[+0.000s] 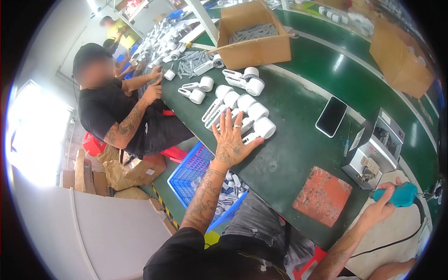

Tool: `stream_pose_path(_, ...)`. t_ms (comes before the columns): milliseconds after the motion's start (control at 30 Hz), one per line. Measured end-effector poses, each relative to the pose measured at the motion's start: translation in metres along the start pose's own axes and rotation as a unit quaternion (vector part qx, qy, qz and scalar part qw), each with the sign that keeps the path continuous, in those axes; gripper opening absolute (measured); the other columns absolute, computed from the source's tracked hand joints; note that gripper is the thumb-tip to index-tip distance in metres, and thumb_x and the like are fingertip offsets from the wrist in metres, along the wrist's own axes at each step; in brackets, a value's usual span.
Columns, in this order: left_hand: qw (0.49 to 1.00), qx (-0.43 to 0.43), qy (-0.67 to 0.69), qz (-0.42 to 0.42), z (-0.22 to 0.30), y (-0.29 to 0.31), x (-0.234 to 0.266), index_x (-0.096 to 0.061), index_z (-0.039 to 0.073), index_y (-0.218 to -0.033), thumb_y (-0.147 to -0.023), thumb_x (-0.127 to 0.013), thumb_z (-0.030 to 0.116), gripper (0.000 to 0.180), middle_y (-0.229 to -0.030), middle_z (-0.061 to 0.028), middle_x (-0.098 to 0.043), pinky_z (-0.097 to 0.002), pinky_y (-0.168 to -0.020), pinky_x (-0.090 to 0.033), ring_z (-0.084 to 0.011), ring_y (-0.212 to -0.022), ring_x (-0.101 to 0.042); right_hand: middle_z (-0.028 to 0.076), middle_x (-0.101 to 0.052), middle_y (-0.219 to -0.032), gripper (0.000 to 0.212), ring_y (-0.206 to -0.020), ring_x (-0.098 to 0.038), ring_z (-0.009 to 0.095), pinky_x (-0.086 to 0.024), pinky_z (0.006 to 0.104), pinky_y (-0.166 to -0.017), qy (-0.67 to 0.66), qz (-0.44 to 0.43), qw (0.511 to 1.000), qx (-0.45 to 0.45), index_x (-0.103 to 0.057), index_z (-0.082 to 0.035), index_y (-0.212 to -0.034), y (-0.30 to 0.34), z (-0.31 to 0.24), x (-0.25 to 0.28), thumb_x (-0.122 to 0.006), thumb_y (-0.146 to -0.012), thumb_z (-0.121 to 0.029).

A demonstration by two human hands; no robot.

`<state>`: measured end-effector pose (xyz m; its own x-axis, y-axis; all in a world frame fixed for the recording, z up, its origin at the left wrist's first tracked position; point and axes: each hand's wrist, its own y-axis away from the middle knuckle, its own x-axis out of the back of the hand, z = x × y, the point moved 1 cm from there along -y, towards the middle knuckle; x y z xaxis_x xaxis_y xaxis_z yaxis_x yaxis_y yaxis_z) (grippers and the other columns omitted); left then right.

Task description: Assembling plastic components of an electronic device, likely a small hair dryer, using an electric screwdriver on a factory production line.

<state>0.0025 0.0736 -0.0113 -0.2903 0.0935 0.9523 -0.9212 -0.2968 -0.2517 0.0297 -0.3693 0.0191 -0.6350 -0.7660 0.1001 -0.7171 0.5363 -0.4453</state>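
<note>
My left hand (pixel 230 143) is spread flat, fingers apart, over the near end of a row of white handheld-fan-like parts (pixel 257 111) with round heads and slotted handles. Its thumb reaches toward the nearest round head (pixel 264 127); whether it touches is hard to tell. At the right, my right hand (pixel 381 209) is wrapped round a teal electric screwdriver (pixel 403 195) with a black cord. The tool lies sideways beside a silver metal box-shaped device (pixel 373 151), which looks like a screw feeder.
A red square block (pixel 322 196), a phone (pixel 331 116) and a thin screwdriver (pixel 347 140) lie on the green table (pixel 284 163). A cardboard box (pixel 254 53) of grey pieces stands far off. Below hangs or stands a blue basket (pixel 186 172) of parts. A co-worker (pixel 112 102) sits left.
</note>
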Motion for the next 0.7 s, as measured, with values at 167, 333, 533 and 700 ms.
stream_pose_path(167, 1.0, 0.004, 0.001, 0.024, -0.02, -0.023, 0.0, -0.038, 0.009, -0.155, -0.079, -0.07, 0.073, 0.105, -0.163, -0.0284, -0.024, -0.0654, -0.121, -0.007, -0.0442, -0.154, -0.019, 0.005, -0.064, -0.103, 0.032, -0.077, -0.052, 0.012, -0.04, 0.0286, -0.067, -0.018, 0.007, 1.0, 0.005, -0.06, -0.001, -0.103, 0.0, 0.004, -0.002, -0.06, -0.104, -0.032)
stream_pose_path(333, 0.999, 0.021, 0.002, 0.038, -0.042, -0.038, -0.001, -0.043, 0.009, -0.151, -0.078, -0.073, 0.071, 0.1, -0.162, -0.0263, -0.028, -0.0632, -0.121, -0.012, -0.0428, -0.151, -0.026, 0.004, -0.063, -0.093, 0.036, -0.078, -0.053, 0.011, -0.042, 0.0261, -0.07, -0.061, 0.023, 0.997, -0.029, -0.06, 0.001, -0.119, -0.002, -0.003, -0.001, -0.066, -0.101, -0.03)
stream_pose_path(533, 0.981, -0.111, 0.102, 0.124, 0.034, -0.039, 0.017, -0.049, 0.007, -0.147, -0.081, -0.08, 0.051, 0.085, -0.158, -0.0237, -0.034, -0.0583, -0.12, -0.022, -0.0427, -0.148, -0.031, 0.001, -0.059, -0.085, 0.043, -0.08, -0.053, 0.009, -0.042, 0.0248, -0.073, -0.063, -0.006, 0.997, -0.037, -0.056, 0.002, -0.132, -0.002, 0.004, 0.001, -0.062, -0.102, -0.028)
stream_pose_path(700, 0.902, -0.201, 0.376, 0.063, 0.128, -0.066, 0.001, -0.056, 0.005, -0.138, -0.093, -0.074, 0.032, 0.056, -0.151, -0.0176, -0.046, -0.0459, -0.116, -0.035, -0.0369, -0.141, -0.043, 0.003, -0.06, -0.088, 0.05, -0.08, -0.055, 0.011, -0.042, 0.0259, -0.071, -0.053, -0.005, 0.998, -0.03, -0.056, 0.002, -0.132, -0.001, 0.012, 0.003, -0.067, -0.098, -0.034)
